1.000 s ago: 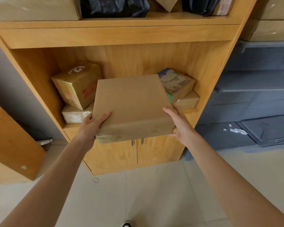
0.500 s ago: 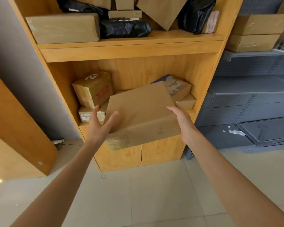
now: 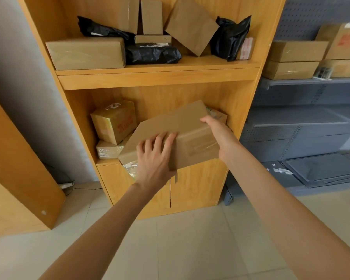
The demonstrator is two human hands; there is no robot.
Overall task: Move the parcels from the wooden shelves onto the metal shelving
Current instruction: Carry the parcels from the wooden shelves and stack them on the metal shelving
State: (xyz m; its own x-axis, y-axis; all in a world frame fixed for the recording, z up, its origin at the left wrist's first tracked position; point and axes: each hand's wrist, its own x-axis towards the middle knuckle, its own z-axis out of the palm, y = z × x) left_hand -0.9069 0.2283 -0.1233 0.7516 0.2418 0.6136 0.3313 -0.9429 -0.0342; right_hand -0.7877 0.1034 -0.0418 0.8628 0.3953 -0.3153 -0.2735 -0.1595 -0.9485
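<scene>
A tall wooden shelf unit [image 3: 158, 77] fills the middle of the view, with grey metal shelving [image 3: 311, 122] standing just beside it on the right. On the unit's upper shelf sit brown boxes [image 3: 85, 52] and black bags [image 3: 152, 53]; more boxes [image 3: 297, 50] rest on the metal shelving's top level. In front of the lower wooden shelf a person holds a flat brown parcel [image 3: 176, 130], tilted with its right end higher. The parcel is clear of the shelf board, over the cabinet doors [image 3: 192, 188]. Behind it on that shelf a taped box with red print [image 3: 114, 121] sits on a smaller wrapped one [image 3: 107, 150]. The right hand [image 3: 220, 136] grasps the parcel's right end, fingers curled over its top edge. The left hand [image 3: 155, 156] lies on the near face, fingers spread and fairly straight, thumb under the lower edge.
</scene>
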